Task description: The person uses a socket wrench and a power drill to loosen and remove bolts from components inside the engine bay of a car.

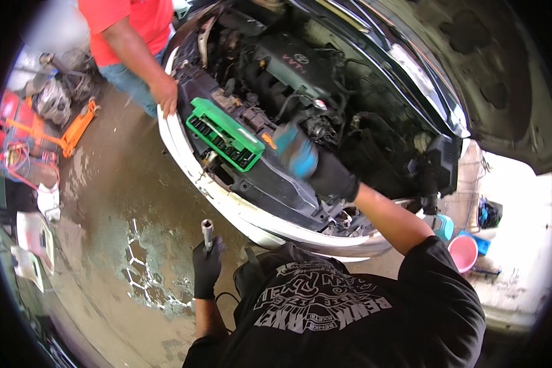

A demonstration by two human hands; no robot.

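Note:
Upright in my black-gloved left hand (207,270) is a metal socket (208,230), low in front of the car's bumper. My fingers are closed around its lower part; whatever continues below is hidden. Over the front of the engine bay, my black-gloved right hand (334,176) is closed on a teal-and-grey thing (302,158), too smeared by motion to name. Just left of it, an open green socket case (207,111) with several dark sockets inside rests on the front panel. A small orange piece (268,141) lies between the case and the teal-and-grey thing.
The engine (294,64) sits exposed under the raised hood (490,67). At the far left, a co-worker's hand (164,95) rests on the car's white front edge (187,161). An orange floor jack (78,130) stands left; a pink basin (462,253) is at the right.

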